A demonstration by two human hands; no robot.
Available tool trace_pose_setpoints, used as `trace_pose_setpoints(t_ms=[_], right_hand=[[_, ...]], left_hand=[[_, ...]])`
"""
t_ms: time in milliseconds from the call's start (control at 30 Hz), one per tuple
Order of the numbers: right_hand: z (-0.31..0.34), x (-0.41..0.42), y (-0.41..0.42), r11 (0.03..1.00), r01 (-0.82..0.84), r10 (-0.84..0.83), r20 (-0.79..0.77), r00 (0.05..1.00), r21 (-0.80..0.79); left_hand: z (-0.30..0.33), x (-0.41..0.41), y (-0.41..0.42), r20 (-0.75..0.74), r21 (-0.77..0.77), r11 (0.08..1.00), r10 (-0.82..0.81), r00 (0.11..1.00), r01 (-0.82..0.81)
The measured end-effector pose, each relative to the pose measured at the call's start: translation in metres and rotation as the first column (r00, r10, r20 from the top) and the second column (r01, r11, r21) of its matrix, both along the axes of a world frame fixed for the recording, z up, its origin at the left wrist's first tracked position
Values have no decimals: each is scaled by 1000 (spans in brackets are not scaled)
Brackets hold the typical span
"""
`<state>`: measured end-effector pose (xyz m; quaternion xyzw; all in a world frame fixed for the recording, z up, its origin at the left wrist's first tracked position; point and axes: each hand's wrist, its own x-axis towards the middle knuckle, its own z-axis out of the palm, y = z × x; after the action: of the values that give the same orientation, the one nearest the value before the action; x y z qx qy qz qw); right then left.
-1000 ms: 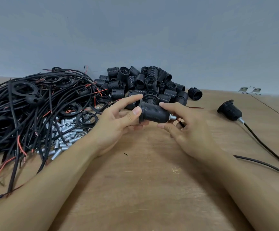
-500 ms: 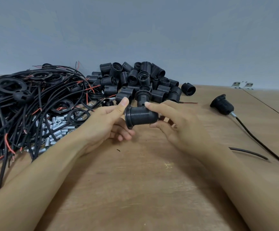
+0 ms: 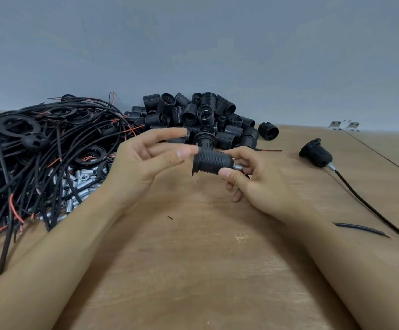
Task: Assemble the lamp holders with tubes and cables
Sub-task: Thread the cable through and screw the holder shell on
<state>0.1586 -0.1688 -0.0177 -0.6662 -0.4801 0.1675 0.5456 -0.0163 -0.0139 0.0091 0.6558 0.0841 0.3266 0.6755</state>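
right hand [image 3: 253, 186] fingers pinch the lamp holder [image 3: 211, 161] sideways, so its metal tube [image 3: 237, 166] shows | left hand [image 3: 143, 163] fingers apart, thumb touching its rim to turn it

Left hand [image 3: 143, 160] open, right hand [image 3: 253, 179] pinching.

I note the tangled black cable heap [image 3: 34, 158] runs off the frame's left edge; my right hand [image 3: 258, 184] hides the cable behind the black ribbed lamp holder [image 3: 211, 161].

My wooden table [image 3: 193, 270] is packed — cable tangle [image 3: 38, 151] left, metal tubes [image 3: 79, 186] beside it. Lamp holder pile [image 3: 200, 117] at the back, one finished holder [image 3: 316, 153] right.
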Motion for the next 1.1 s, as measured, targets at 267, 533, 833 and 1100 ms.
trace_pose_setpoints(t_ms=[267, 533, 833, 1100], right_hand=[[1, -2, -2, 999, -32, 33, 55, 998, -16], [0, -4, -2, 999, -34, 39, 149, 988, -40], [1, -5, -3, 999, -29, 31, 139, 990, -13], [1, -5, -4, 999, -38, 34, 140, 990, 29]], left_hand=[[-6, 5, -1, -4, -154, 988, 13, 1000, -14], [-15, 13, -4, -163, -85, 995, 32, 986, -46], [-14, 10, -2, -195, -56, 998, 31, 980, -43], [-10, 6, -2, -151, -79, 992, -110, 982, 99]])
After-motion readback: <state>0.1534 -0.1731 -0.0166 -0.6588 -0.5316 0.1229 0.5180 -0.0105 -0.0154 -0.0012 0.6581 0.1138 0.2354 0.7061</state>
